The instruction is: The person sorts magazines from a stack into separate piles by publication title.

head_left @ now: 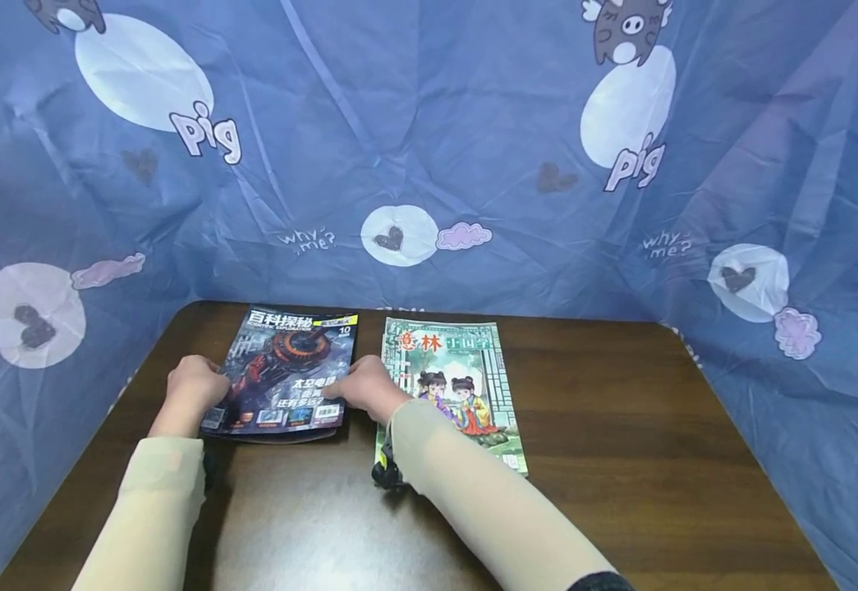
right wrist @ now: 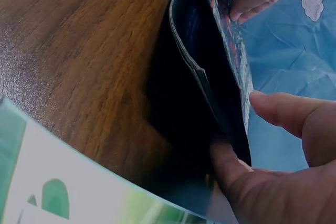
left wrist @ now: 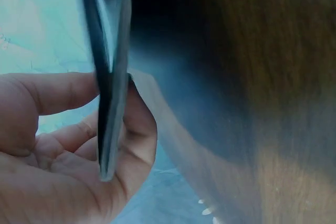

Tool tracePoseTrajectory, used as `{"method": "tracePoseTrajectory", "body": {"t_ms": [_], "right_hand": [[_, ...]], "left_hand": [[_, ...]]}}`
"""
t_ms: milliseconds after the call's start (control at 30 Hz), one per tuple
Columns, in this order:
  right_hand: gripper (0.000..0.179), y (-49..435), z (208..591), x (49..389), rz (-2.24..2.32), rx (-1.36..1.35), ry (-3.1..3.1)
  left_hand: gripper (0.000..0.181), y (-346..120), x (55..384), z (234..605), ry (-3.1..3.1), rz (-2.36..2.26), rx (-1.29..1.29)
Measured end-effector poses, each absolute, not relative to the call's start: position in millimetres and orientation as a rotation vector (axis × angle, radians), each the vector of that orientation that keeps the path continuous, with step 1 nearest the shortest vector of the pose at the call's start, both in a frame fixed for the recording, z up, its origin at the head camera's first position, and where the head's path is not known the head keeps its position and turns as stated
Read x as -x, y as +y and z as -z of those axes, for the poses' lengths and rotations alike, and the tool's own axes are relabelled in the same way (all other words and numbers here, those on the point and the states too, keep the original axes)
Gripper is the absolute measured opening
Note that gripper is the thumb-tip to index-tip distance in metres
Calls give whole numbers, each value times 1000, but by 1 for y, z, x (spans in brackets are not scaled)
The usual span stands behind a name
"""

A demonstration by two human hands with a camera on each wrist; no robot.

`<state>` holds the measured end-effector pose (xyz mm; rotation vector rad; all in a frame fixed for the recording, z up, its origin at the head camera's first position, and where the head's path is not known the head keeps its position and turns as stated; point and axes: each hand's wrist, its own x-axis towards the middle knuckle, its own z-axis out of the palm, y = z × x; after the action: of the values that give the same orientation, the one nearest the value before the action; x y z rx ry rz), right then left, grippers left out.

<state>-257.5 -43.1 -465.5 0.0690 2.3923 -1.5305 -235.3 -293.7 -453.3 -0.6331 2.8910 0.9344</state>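
Note:
A dark magazine (head_left: 281,355) with an orange machine on its cover is at the left of the table, cover up. My left hand (head_left: 194,387) grips its left edge; in the left wrist view the thumb and fingers close on either side of the magazine (left wrist: 113,87). At the right edge my right hand (head_left: 371,389) pinches it, thumb on the cover and a finger underneath. Seen from the right wrist, the lower pages (right wrist: 186,51) sag apart from the cover, above the table. A green magazine (head_left: 484,361) with two cartoon children lies just right, partly behind the right forearm.
The brown wooden table (head_left: 606,443) extends to the right and front. Behind and along both sides hangs a blue cloth (head_left: 517,107) printed with pigs, hearts and clouds. The right sleeve (head_left: 473,476) crosses over the green magazine's lower left corner.

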Motion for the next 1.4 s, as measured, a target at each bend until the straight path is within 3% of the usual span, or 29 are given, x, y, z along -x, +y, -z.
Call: {"method": "tracePoseTrajectory", "body": {"t_ms": [200,333,667,1100,1400], "right_hand": [[38,-41,464,251,1464,-39,2426],[38,-36,459,249,1453,2,2455],[64,-25,455,253,1478,-4,2452],[62,6,434,250,1565,84,2427],[56,31,427,242,1656,139,2409]], "left_hand": [[29,-296,227,460,2914,-879,633],[41,-296,225,459,2928,-849,592],[43,-268,230,447,2958,-919,502],[34,-203,221,420,3008,-1178,219],[35,-176,212,406,2942,-1338,159]]}}
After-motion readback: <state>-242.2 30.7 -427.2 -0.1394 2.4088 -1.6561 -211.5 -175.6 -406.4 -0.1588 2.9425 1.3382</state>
